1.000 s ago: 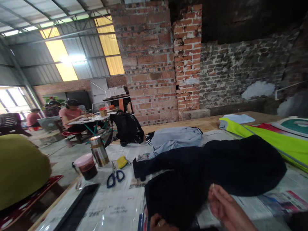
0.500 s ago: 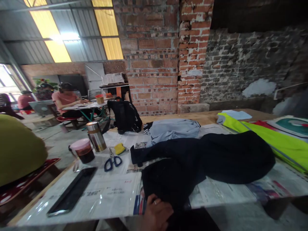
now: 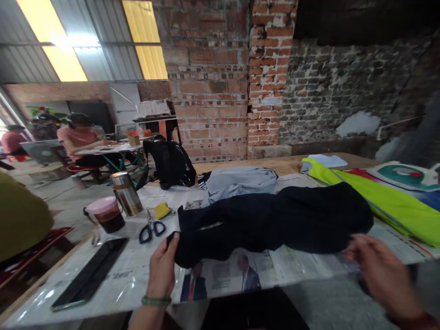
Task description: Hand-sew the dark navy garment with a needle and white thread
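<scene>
A dark navy garment [image 3: 254,220] lies stretched across the newspaper-covered table, splitting into two long strips at its left side. My left hand [image 3: 164,263] grips the lower left end, thumb on top of the cloth. Close to the garment's lower right edge is my right hand [image 3: 374,266]. Its fingers are bent and smeared by motion, so I cannot tell whether they hold the cloth. Just behind the garment is a folded light grey garment [image 3: 240,178]. Blue-handled scissors [image 3: 152,231] lie left of the dark cloth, beside a yellow object [image 3: 162,210].
At left are a phone [image 3: 91,272], a lidded cup [image 3: 107,215] and a steel flask [image 3: 126,195]. A black backpack [image 3: 169,162] stands behind. An iron [image 3: 405,175] and a neon yellow garment [image 3: 385,197] lie at right. A person [image 3: 80,137] sits at another table.
The lower left part of the dark garment has been flattened out and drawn away from the table's front edge. My left hand now grips its end, and my right hand has appeared at right.
</scene>
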Available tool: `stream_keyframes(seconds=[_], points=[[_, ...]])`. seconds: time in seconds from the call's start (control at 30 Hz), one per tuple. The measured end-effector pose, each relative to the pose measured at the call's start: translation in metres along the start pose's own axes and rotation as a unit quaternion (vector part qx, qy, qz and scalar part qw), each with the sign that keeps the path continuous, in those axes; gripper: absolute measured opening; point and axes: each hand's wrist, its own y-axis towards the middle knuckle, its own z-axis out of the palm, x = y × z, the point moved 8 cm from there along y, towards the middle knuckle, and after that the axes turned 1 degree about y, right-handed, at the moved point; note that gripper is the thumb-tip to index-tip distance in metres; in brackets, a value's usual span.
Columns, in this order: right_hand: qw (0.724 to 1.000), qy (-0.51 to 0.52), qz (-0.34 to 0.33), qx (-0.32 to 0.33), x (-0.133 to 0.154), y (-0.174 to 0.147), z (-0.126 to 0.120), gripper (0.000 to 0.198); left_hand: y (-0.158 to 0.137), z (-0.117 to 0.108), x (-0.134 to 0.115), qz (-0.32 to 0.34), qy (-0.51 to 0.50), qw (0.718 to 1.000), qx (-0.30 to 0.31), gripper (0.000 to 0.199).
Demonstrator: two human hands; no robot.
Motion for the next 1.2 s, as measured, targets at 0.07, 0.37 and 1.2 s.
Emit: stream_keyframes(seconds=[0.07,0.37,1.2], points=[[0.993,0.000,-0.015,0.119,0.003,-0.017,0.076,0.030,0.021,-0.010,0.010,-0.068,-0.047,0.996,-0.033,0.016],[0.971,-0.022,0.001,0.240,-0.048,0.021,0.254,0.024,0.087,-0.025,0.001,0.018,0.386,0.922,0.002,0.020],[0.975,0.032,0.043,0.217,-0.082,0.040,0.247,0.033,0.031,0.194,0.053,0.245,0.494,0.757,0.352,0.022]])
